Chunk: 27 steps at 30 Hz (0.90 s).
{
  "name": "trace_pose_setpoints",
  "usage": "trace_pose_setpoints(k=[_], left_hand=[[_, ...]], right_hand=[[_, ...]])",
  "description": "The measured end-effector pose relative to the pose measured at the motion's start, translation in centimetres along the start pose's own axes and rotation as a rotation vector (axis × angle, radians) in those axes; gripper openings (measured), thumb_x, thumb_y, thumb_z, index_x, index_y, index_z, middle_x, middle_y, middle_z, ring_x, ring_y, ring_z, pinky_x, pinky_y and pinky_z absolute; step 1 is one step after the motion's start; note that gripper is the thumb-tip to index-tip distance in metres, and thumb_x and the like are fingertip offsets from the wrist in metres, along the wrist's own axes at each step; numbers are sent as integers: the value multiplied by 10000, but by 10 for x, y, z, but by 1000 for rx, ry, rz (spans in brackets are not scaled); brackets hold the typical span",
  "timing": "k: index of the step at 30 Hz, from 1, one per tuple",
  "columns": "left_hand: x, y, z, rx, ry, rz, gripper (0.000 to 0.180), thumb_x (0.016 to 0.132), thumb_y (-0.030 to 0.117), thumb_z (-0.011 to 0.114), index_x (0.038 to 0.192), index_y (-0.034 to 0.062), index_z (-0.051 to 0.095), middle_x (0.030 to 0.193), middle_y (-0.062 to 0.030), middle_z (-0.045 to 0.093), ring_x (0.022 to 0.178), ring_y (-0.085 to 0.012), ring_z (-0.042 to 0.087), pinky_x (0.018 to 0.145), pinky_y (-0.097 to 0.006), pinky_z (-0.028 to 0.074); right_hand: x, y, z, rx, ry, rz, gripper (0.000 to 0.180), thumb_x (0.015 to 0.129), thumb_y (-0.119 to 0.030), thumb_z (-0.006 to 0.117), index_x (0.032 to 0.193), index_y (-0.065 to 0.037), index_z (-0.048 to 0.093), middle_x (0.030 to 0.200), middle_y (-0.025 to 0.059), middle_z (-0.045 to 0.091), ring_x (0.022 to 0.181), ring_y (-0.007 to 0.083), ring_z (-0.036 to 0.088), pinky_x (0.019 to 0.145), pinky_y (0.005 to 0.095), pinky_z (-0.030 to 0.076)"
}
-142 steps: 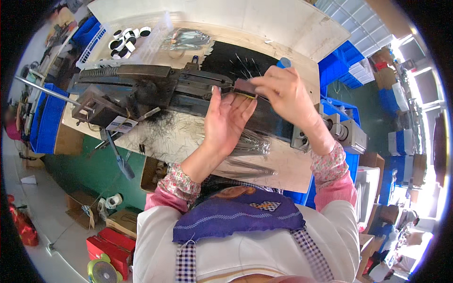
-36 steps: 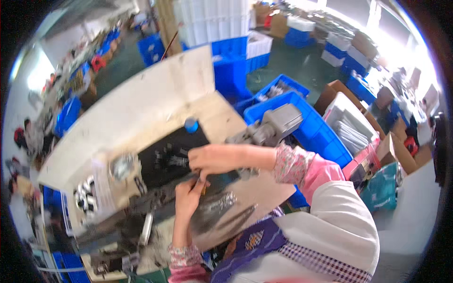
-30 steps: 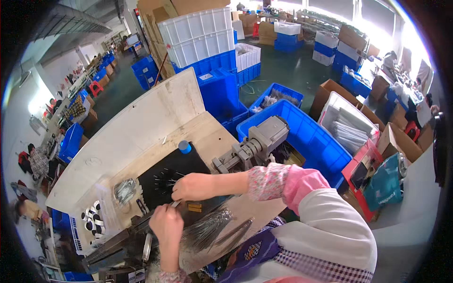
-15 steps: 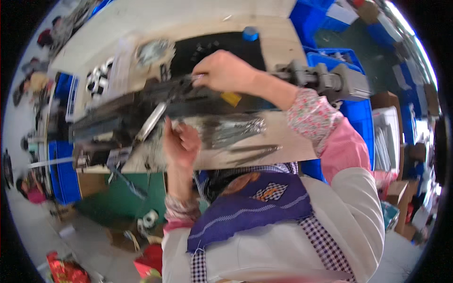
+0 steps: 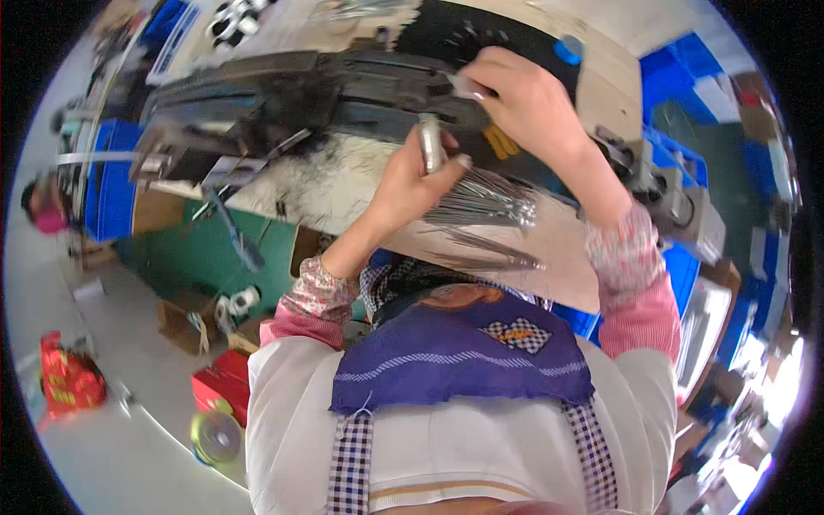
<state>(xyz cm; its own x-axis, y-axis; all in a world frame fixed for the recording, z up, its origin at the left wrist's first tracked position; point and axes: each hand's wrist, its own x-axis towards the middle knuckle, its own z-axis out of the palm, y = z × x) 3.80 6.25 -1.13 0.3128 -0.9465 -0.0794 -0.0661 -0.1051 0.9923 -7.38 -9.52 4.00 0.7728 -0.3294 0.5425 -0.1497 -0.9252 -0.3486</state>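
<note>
My left hand (image 5: pixel 408 184) is closed around a short, pale, silvery cylinder (image 5: pixel 431 144), which stands up between thumb and fingers at the near edge of a long dark metal fixture (image 5: pixel 378 90). My right hand (image 5: pixel 525 101) reaches over the fixture's right part. Its thumb and fingers are pinched on a small pale piece (image 5: pixel 466 87), too blurred to name. Just below that hand lies a yellow piece (image 5: pixel 500 141). Beside my left hand a bundle of thin metal wires (image 5: pixel 489 199) rests on the bench.
Behind the fixture lies a black mat (image 5: pixel 532 75) with small bits and a blue cap (image 5: pixel 568 50). Black-and-white items (image 5: pixel 233 24) sit at the back left. A grey mechanism (image 5: pixel 678 197) stands at right, near blue bins. A blue-handled tool (image 5: pixel 236 232) overhangs the front edge.
My left hand has risen to the right and now holds the silvery cylinder; before, it was empty beside a slanted silvery tool. My right hand stays over the fixture. The whole view has shifted.
</note>
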Motion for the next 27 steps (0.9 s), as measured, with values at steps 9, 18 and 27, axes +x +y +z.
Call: trace_pose_setpoints(k=[9,18,27], left_hand=[[-21,-41,-144,-441,660,-300,368,932,336,566,885,-18,653,609,-16,549,425,-81,414,383,-238,258],[-24,-33,-71,-540,614,144,220,972,225,514,888,26,556,599,35,400,451,-52,336,393,-212,225],[45,35,68,-725,-429,-306,256,966,269,513,836,49,526,574,55,358,404,-57,299,370,-218,206]], right_hand=[[-82,23,32,-223,-201,529,235,898,-219,574,1003,-34,475,980,176,576,823,391,615,668,479,511],[-97,32,6,-152,-420,691,175,896,-150,549,1007,-19,514,959,224,576,891,412,580,738,471,459],[-123,39,24,47,-273,565,222,811,-210,607,944,-48,534,750,183,609,782,359,635,657,422,527]])
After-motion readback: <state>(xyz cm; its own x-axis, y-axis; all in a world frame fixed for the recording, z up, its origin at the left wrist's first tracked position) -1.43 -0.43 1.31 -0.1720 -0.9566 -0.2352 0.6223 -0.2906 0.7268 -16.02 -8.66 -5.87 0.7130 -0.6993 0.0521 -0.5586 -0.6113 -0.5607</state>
